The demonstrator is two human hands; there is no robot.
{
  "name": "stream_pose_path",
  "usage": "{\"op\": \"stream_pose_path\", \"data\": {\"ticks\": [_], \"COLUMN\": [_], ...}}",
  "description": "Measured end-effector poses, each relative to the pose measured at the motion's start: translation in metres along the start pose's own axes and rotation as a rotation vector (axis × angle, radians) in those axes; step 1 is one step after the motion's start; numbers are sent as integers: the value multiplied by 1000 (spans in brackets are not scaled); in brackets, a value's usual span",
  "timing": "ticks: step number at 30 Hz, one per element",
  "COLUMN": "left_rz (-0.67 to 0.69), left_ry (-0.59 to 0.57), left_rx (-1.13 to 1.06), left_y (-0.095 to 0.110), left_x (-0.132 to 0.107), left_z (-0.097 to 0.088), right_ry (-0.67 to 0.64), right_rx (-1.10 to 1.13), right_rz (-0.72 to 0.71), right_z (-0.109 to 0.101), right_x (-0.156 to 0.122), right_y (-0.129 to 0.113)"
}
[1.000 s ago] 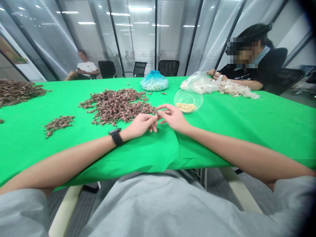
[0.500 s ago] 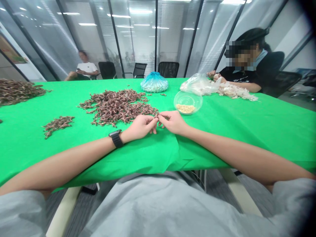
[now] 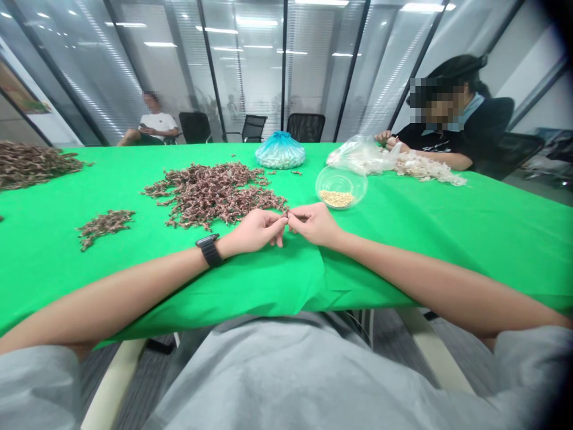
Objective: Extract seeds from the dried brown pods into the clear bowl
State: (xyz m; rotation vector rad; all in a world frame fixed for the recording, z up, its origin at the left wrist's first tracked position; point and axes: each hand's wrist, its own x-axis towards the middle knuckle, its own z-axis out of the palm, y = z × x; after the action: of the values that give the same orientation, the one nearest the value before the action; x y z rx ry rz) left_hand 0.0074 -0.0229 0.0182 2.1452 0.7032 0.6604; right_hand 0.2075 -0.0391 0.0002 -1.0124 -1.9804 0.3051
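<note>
My left hand [image 3: 254,230], with a black watch on its wrist, and my right hand [image 3: 316,225] meet fingertip to fingertip above the table's near side. Both are closed in a pinch on a small dried brown piece [image 3: 285,212], mostly covered by the fingers. Just beyond my left hand spreads a heap of similar twisted, reddish-brown dried pieces [image 3: 210,192]; its right end reaches close to my fingertips. Behind my right hand stands a clear round bowl [image 3: 353,179] with pale yellow grains [image 3: 336,198] at its bottom.
A smaller brown pile [image 3: 106,226] and a large one [image 3: 31,166] lie left on the green cloth [image 3: 447,239]. Farther back sit a tied blue-and-clear bag [image 3: 280,152] and a clear plastic bag [image 3: 362,152] beside whitish flakes [image 3: 427,166]. A co-worker [image 3: 478,128] works there; another person [image 3: 156,122] sits behind.
My hands stay in almost the same place, still pinched together; only their fingers have shifted slightly. The piles, bowl and bags have not moved.
</note>
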Motion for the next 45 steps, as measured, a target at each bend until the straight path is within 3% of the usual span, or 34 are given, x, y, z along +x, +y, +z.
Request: {"op": "stream_pose_path", "data": {"ticks": [13, 17, 21, 33, 40, 45], "left_rz": [32, 21, -11, -32, 67, 106], "left_ry": [4, 39, 81, -4, 188, 206], "left_rx": [21, 23, 13, -202, -24, 24], "left_y": [0, -3, -6, -13, -11, -7], "left_x": [-1, 1, 3, 5, 4, 3], "left_z": [0, 2, 1, 3, -1, -2], "right_ry": [-27, -73, -32, 127, 146, 171], "right_rx": [116, 281, 464, 436, 336, 375], "right_rz": [90, 170, 259, 170, 76, 71], "right_z": [2, 3, 3, 2, 5, 6], "right_x": [-1, 3, 7, 9, 6, 5], "right_y": [4, 3, 1, 10, 4, 0]}}
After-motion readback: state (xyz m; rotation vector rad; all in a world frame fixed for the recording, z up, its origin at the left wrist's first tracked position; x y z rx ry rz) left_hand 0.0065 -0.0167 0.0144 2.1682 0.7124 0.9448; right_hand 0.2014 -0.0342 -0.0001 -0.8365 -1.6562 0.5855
